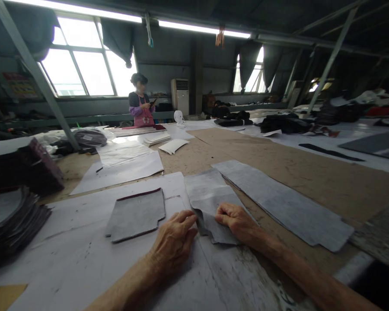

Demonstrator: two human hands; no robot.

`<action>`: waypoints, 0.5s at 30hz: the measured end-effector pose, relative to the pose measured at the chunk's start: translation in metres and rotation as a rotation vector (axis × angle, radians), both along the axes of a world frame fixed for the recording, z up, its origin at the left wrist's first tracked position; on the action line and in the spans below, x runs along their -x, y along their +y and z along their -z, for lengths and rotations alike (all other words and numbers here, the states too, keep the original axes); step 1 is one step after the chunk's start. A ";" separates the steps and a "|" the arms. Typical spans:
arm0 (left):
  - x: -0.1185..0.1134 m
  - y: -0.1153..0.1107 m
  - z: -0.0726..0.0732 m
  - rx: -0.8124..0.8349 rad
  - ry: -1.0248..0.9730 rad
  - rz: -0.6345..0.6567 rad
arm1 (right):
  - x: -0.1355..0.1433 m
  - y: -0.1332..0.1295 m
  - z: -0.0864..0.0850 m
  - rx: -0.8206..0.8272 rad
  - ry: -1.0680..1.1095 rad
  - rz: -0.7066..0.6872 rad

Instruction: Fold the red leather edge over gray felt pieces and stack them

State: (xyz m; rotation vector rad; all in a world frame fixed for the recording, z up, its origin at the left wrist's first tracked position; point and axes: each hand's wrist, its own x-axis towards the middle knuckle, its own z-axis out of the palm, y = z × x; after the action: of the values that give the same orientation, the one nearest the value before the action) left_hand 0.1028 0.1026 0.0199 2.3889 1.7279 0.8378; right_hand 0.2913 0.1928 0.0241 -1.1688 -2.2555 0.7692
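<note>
A grey fabric-like sheet [210, 190] lies in front of me, its near left edge lifted and buckled. My left hand [175, 237] is closed at that raised edge, thumb and fingers bent together around it. On the sheet's near right part, my right hand [233, 218] is curled in a pinch that grips the material. Left of my hands a flat grey panel [138, 216] with dark edges and a notched corner rests on white paper [71, 246]. Just right of the sheet lies a stack of long grey pieces [285, 203].
Dark-edged stacked pieces [13, 224] and a thick dark block [26, 166] stand at the left. White sheets [126, 164] and brown paper [246, 151] cover the table beyond. A person in a pink apron [142, 113] stands across it, near a small white fan [179, 117].
</note>
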 end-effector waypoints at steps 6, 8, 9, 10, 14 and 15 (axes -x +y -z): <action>-0.013 0.015 0.001 0.013 0.126 -0.114 | 0.000 -0.002 -0.002 0.076 0.106 0.035; -0.016 0.017 0.002 0.018 0.149 -0.171 | 0.001 -0.002 -0.003 0.117 0.148 0.036; -0.017 0.018 0.003 0.023 0.158 -0.195 | 0.000 -0.002 -0.004 0.144 0.173 0.034; -0.017 0.018 0.003 0.029 0.166 -0.216 | 0.000 0.000 -0.005 0.179 0.202 0.033; -0.017 0.019 0.004 0.055 0.202 -0.253 | -0.012 0.014 -0.010 0.347 0.379 0.064; -0.016 0.020 0.004 0.061 0.211 -0.254 | -0.019 0.020 -0.014 0.382 0.441 0.085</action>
State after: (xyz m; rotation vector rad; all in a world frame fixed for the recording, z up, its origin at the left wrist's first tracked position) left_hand 0.1193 0.1222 0.0163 2.3228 2.1372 0.5627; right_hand 0.3099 0.2127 0.0377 -1.1130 -1.7314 1.3191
